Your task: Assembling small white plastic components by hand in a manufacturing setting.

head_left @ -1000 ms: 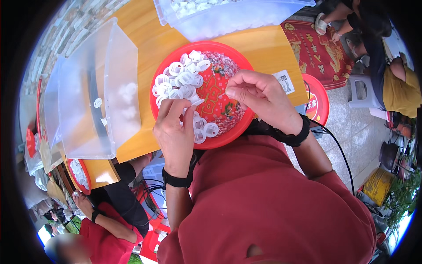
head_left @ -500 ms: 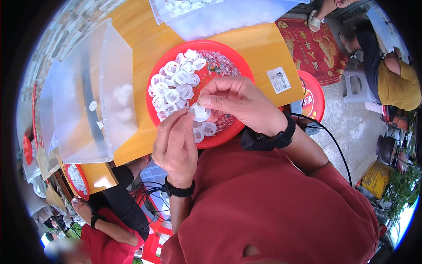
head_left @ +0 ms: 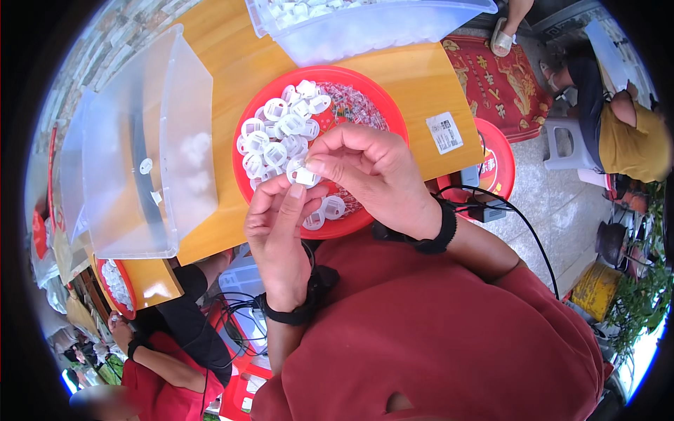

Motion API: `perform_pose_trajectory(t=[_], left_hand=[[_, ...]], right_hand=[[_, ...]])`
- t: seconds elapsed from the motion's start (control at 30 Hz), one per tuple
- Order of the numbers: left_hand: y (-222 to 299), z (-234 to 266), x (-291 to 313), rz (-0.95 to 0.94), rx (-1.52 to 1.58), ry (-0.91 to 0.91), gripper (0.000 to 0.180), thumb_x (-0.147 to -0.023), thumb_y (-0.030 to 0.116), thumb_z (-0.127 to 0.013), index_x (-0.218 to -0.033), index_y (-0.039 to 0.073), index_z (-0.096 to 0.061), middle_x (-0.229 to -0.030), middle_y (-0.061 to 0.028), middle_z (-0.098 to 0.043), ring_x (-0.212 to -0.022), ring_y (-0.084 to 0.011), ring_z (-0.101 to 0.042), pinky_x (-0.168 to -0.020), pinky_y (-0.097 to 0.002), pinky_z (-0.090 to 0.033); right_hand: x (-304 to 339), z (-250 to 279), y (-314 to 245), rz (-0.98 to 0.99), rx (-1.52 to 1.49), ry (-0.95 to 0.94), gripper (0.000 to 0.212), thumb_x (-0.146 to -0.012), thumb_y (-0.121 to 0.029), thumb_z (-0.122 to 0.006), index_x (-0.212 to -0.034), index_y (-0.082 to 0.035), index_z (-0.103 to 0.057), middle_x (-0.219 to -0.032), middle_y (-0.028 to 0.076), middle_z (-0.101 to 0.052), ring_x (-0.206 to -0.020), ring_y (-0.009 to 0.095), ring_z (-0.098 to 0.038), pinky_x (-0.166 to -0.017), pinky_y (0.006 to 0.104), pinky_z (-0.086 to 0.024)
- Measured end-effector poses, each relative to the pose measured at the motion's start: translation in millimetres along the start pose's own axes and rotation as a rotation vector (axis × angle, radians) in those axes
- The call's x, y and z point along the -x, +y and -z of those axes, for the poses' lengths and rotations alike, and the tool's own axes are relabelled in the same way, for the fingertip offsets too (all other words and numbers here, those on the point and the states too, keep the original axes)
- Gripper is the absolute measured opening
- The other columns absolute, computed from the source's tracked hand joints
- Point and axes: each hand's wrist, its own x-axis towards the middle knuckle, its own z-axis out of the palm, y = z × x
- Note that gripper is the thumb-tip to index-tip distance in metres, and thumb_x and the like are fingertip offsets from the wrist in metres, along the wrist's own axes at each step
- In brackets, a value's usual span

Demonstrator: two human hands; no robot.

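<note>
Both my hands meet over a red round tray. Between the fingertips of my left hand is a round white plastic piece with a slot in its face; the left thumb presses its near edge. My right hand pinches the far edge of the same piece, and anything small in those fingertips is hidden. Left in the tray lies a heap of similar white pieces. Small clear parts with red bits fill its far right side. A few white pieces lie near the front rim.
On the wooden table, a translucent bin stands left. Another bin, with white pieces, stands at the back. Black cable runs down on the right. A co-worker's hand is beside a smaller red tray, lower left.
My left hand has turned, so its thumb now lies over the white piece's near edge. The piece has shifted slightly left and tilted. My right fingers have moved left with it.
</note>
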Motion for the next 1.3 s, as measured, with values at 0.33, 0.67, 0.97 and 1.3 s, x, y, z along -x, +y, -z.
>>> perform_pose_trajectory(t=[0.33,0.67,0.97,1.3], left_hand=[[16.8,9.6,-2.3,-0.017,0.147,0.043,0.006,-0.090,0.003,-0.059,-0.095,0.002,-0.057,-0.099,-0.0126,-0.068,-0.091,-0.0251,-0.070,-0.081,-0.0312,-0.057],[20.9,21.2,-4.1,0.039,0.264,-0.059,0.013,-0.090,0.008,-0.054,-0.100,0.001,-0.055,-0.102,-0.0133,-0.066,-0.090,-0.0259,-0.070,-0.081,-0.0337,-0.058],[17.7,27.2,-4.6,-0.028,0.206,-0.048,0.012,-0.094,0.006,-0.054,-0.105,0.001,-0.056,-0.102,-0.0120,-0.066,-0.088,-0.0206,-0.069,-0.079,-0.0301,-0.058],[14.7,28.2,-3.1,-0.057,0.118,-0.027,0.012,-0.095,0.007,-0.056,-0.105,0.000,-0.057,-0.099,-0.0118,-0.068,-0.087,-0.0192,-0.069,-0.076,-0.0270,-0.057]], right_hand=[[-2.4,-8.8,-3.7,0.226,0.260,0.072,0.008,-0.087,-0.006,-0.068,-0.090,0.000,-0.064,-0.081,0.004,-0.064,-0.065,0.009,-0.053,-0.060,0.0242,-0.045],[-4.6,-18.5,-2.6,0.241,0.335,-0.028,0.010,-0.086,-0.007,-0.070,-0.089,-0.001,-0.064,-0.081,0.006,-0.066,-0.068,0.013,-0.060,-0.063,0.0255,-0.048],[-6.5,-24.6,0.9,0.338,0.394,-0.013,0.010,-0.085,-0.006,-0.070,-0.089,-0.001,-0.063,-0.082,0.009,-0.066,-0.071,0.016,-0.065,-0.063,0.0275,-0.050],[-4.9,-18.3,2.0,0.111,0.233,-0.050,0.008,-0.090,0.000,-0.063,-0.098,0.003,-0.063,-0.097,0.009,-0.068,-0.086,0.011,-0.064,-0.076,0.0253,-0.051]])
